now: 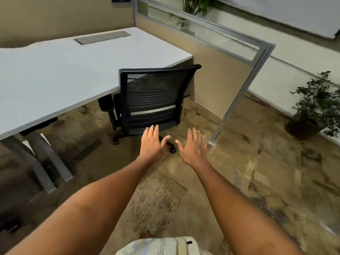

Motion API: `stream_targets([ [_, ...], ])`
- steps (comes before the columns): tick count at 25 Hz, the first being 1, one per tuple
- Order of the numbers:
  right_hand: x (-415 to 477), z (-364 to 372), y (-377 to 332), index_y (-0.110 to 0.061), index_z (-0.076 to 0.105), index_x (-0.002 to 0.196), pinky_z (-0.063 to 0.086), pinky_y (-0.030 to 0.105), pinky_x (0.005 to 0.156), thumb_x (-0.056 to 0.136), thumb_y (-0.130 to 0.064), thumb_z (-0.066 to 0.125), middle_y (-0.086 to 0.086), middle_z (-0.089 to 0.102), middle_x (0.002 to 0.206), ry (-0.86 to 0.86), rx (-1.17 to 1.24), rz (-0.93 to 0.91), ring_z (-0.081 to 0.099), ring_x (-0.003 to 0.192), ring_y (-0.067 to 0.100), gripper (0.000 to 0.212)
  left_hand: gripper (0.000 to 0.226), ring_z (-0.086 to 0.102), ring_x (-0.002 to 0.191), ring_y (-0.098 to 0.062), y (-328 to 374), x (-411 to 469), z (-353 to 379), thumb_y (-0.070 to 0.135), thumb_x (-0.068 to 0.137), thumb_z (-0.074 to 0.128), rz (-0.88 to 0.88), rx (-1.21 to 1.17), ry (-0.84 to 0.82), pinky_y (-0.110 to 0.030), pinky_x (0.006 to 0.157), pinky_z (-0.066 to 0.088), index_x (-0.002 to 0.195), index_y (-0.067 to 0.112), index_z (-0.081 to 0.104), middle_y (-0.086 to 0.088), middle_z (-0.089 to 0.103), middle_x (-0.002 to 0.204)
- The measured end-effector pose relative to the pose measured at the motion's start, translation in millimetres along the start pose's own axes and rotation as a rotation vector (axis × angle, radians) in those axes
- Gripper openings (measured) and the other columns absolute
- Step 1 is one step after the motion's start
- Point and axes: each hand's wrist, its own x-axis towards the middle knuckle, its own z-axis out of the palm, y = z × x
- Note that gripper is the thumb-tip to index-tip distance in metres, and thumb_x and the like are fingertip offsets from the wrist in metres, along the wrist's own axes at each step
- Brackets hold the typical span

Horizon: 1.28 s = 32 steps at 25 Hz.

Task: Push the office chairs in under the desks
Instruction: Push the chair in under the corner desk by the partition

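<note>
A black mesh-backed office chair [153,100] stands at the right end of a white desk [60,74], its seat tucked under the desktop and its back facing me. Its wheeled base sticks out toward me on the carpet. My left hand [151,143] and my right hand [193,146] are stretched out side by side in front of the chair's lower back, palms down, fingers apart, holding nothing. Neither hand touches the chair.
A beige cubicle partition with a grey frame [239,67] runs along the chair's right side and ends at a foot on the floor. Grey desk legs [46,162] stand at the left. A potted plant [312,107] sits at the right by the wall.
</note>
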Motion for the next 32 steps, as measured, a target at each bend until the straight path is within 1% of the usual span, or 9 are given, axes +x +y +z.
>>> stream_targets([
  [7,152.1,-48.5,-40.8,-0.012,0.016,0.151,0.007,0.054,0.115,0.094,-0.059,0.037,0.008,0.012,0.16,0.167,0.027,-0.173,0.007,0.146,0.024,0.077,0.072,0.019,0.143,-0.031,1.7,116.8,-42.9,0.056,0.095,0.034,-0.04,0.009,0.244,-0.039,0.119,0.01,0.146,0.005,0.03,-0.017,0.03,0.152],
  [15,286.3,-81.5,-55.7,-0.009,0.011,0.151,0.0,0.051,0.118,0.093,-0.062,0.035,0.012,0.008,0.16,0.196,0.005,-0.419,0.003,0.147,0.026,0.082,0.074,0.017,0.144,-0.029,19.9,229.2,-65.6,0.059,0.094,0.033,-0.159,0.127,0.393,-0.039,0.119,0.01,0.147,0.008,0.027,-0.014,0.027,0.154],
  [20,347.6,-92.5,-33.7,-0.008,0.012,0.151,-0.004,0.052,0.116,0.088,-0.069,0.036,0.013,0.011,0.16,0.197,-0.049,-0.532,0.004,0.147,0.027,0.09,0.081,0.02,0.143,-0.028,24.3,283.0,-74.4,0.066,0.09,0.036,-0.242,0.21,0.364,-0.04,0.118,0.012,0.146,0.008,0.028,-0.015,0.028,0.153],
  [23,373.1,-91.3,-16.7,-0.008,0.01,0.151,-0.005,0.051,0.115,0.087,-0.07,0.038,0.011,0.011,0.16,0.14,-0.084,-0.543,0.004,0.147,0.027,0.094,0.094,0.03,0.138,-0.03,16.6,297.1,-74.8,0.077,0.081,0.036,-0.279,0.284,0.258,-0.042,0.116,0.019,0.145,0.009,0.028,-0.014,0.037,0.149],
  [25,388.1,-90.7,-9.6,-0.008,0.014,0.151,-0.002,0.053,0.117,0.088,-0.066,0.043,0.011,0.014,0.159,0.084,-0.084,-0.556,0.006,0.147,0.027,0.091,0.102,0.035,0.132,-0.03,10.7,300.6,-71.8,0.085,0.075,0.028,-0.3,0.367,0.18,-0.044,0.115,0.022,0.144,0.01,0.031,-0.012,0.043,0.143],
  [27,394.1,-88.2,-8.3,-0.01,0.02,0.15,0.002,0.058,0.116,0.089,-0.061,0.048,0.012,0.023,0.157,0.073,-0.099,-0.586,0.011,0.145,0.029,0.083,0.102,0.041,0.125,-0.027,10.7,299.7,-67.3,0.089,0.072,0.02,-0.313,0.431,0.209,-0.043,0.112,0.027,0.136,0.013,0.042,-0.008,0.051,0.133],
  [29,392.4,-82.0,-14.7,-0.018,0.028,0.148,0.003,0.065,0.113,0.088,-0.06,0.049,0.011,0.033,0.15,0.063,-0.142,-0.594,0.019,0.142,0.033,0.076,0.095,0.047,0.116,-0.025,13.1,295.8,-59.8,0.09,0.073,0.02,-0.341,0.447,0.267,-0.041,0.106,0.032,0.122,0.015,0.052,-0.006,0.057,0.121],
  [30,390.6,-82.2,-16.1,-0.023,0.031,0.146,0.002,0.068,0.11,0.087,-0.062,0.049,0.011,0.036,0.147,0.076,-0.165,-0.571,0.022,0.138,0.034,0.073,0.091,0.048,0.113,-0.024,17.5,296.4,-56.0,0.089,0.074,0.022,-0.321,0.458,0.297,-0.04,0.105,0.033,0.117,0.016,0.054,-0.005,0.058,0.117],
  [32,383.9,-76.7,-29.5,-0.03,0.039,0.139,0.001,0.074,0.105,0.083,-0.063,0.054,0.007,0.04,0.141,0.061,-0.178,-0.539,0.027,0.133,0.033,0.066,0.084,0.047,0.115,-0.024,15.3,284.3,-48.4,0.085,0.077,0.026,-0.31,0.47,0.327,-0.039,0.106,0.032,0.117,0.016,0.052,-0.005,0.057,0.118],
])
